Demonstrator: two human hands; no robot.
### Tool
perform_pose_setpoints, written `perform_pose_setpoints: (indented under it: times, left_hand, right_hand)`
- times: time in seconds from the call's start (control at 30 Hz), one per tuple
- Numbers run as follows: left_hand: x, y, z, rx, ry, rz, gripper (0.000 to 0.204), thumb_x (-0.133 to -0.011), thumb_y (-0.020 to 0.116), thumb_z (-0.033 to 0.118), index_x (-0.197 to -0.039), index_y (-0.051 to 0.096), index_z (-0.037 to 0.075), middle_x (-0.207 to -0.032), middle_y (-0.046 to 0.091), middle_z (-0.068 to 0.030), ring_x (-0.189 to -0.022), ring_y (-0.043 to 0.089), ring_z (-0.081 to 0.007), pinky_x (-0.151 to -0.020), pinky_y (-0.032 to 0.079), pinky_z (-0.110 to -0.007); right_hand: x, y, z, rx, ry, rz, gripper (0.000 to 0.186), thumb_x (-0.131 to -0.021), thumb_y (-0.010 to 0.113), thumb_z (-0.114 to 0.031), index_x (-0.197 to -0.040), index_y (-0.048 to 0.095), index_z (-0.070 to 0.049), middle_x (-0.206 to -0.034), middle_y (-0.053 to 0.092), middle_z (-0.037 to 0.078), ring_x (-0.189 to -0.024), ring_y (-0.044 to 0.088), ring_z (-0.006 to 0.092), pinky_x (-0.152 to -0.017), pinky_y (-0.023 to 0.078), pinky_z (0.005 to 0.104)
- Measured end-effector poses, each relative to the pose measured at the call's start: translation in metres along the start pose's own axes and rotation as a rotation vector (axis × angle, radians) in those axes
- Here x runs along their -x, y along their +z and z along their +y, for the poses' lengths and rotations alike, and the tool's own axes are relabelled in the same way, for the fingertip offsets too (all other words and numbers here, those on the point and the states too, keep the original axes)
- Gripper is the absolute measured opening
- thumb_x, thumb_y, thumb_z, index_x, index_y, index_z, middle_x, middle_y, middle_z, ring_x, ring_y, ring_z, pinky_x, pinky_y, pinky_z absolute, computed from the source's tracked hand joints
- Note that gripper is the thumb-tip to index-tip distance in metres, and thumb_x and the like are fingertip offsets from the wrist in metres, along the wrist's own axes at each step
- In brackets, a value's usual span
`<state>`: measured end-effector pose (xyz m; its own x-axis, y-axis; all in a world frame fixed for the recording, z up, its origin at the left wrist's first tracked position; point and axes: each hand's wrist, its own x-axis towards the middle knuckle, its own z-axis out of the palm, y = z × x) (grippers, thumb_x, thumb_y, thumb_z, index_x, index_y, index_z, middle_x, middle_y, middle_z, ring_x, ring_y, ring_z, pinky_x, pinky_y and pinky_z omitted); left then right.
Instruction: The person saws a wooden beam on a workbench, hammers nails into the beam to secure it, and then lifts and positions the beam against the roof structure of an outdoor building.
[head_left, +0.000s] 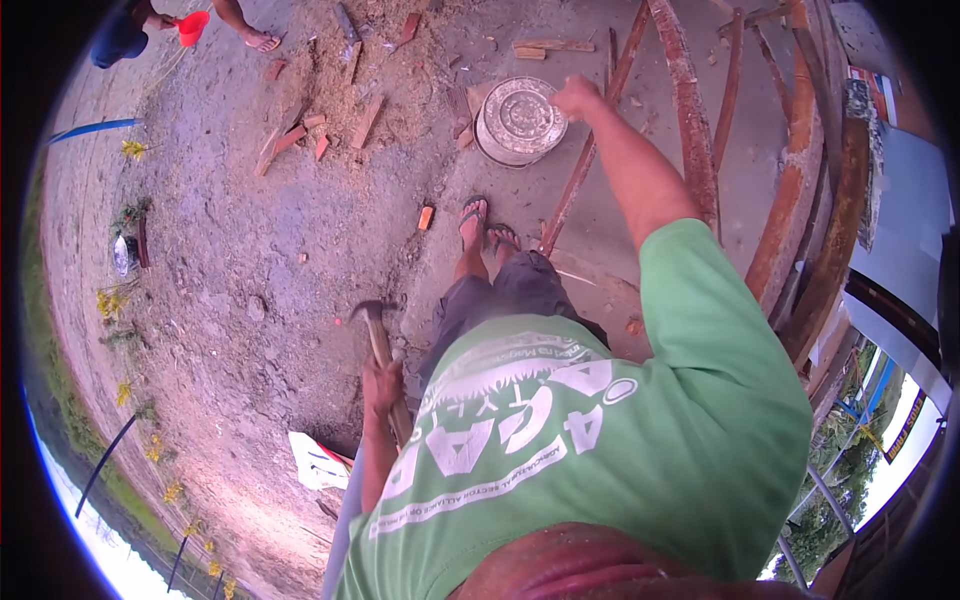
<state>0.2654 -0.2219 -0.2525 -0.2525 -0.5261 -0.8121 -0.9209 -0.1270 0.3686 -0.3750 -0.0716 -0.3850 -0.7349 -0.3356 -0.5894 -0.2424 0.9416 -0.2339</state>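
Observation:
My left hand (383,386) is wrapped round the wooden handle of a claw hammer (374,325), held low at my left side with its dark head up. My right arm reaches forward, and my right hand (578,98) is closed, fingers curled, overlapping the right edge of a round, whitish, stained bucket (522,115). Whether those fingers grip the rim or something small cannot be made out. The bucket's ringed round face points up, just ahead of my sandalled feet (487,225).
Weathered timber beams (690,120) lean and cross on the right. Brick-coloured scraps (368,120) and wood pieces (553,45) litter the dirt ahead. An orange block (426,217) lies near my feet. Another person's foot (262,40) and a red scoop-like container (192,28) show at far left.

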Motion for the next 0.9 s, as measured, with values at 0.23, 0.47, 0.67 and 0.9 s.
perform_pose_setpoints:
  times: [0.23,0.47,0.67,0.9]
  left_hand:
    - [0.129,0.076,-0.103,-0.006,-0.211,0.024,0.044,-0.08,0.071,0.028,-0.099,0.058,-0.009,-0.081,0.066,-0.022,-0.073,0.064,-0.0305,-0.069,0.05,-0.042]
    - [0.106,0.116,-0.135,0.076,-0.509,-0.119,0.038,-0.083,0.068,0.023,-0.103,0.055,-0.006,-0.076,0.063,-0.0155,-0.063,0.064,-0.0261,-0.058,0.052,-0.041]
    - [0.042,0.141,-0.145,0.236,-0.651,-0.097,0.03,-0.084,0.068,0.019,-0.097,0.047,0.002,-0.068,0.057,-0.0081,-0.051,0.057,-0.0168,-0.047,0.049,-0.034]
    - [0.012,0.156,-0.128,0.422,-0.559,-0.135,0.032,-0.087,0.068,0.021,-0.1,0.045,0.004,-0.063,0.053,-0.0042,-0.048,0.056,-0.0153,-0.045,0.05,-0.032]
  right_hand:
    - [-0.008,0.237,0.046,-0.678,0.382,-0.243,0.025,-0.086,0.07,-0.017,-0.104,0.069,0.001,-0.095,0.07,0.013,-0.076,0.07,0.0239,-0.059,0.058,0.034]
    - [-0.079,0.328,0.1,-1.19,0.624,-0.039,0.034,-0.093,0.061,-0.011,-0.124,0.055,0.002,-0.11,0.061,0.019,-0.085,0.07,0.0327,-0.073,0.062,0.0443]
    - [-0.145,0.361,0.104,-1.452,0.576,-0.123,0.037,-0.096,0.047,-0.006,-0.13,0.044,0.007,-0.12,0.056,0.023,-0.101,0.066,0.0385,-0.089,0.059,0.0478]
    - [-0.143,0.376,0.13,-1.509,0.571,-0.138,0.043,-0.095,0.041,-0.003,-0.137,0.04,0.007,-0.131,0.051,0.027,-0.123,0.053,0.0409,-0.102,0.051,0.0553]
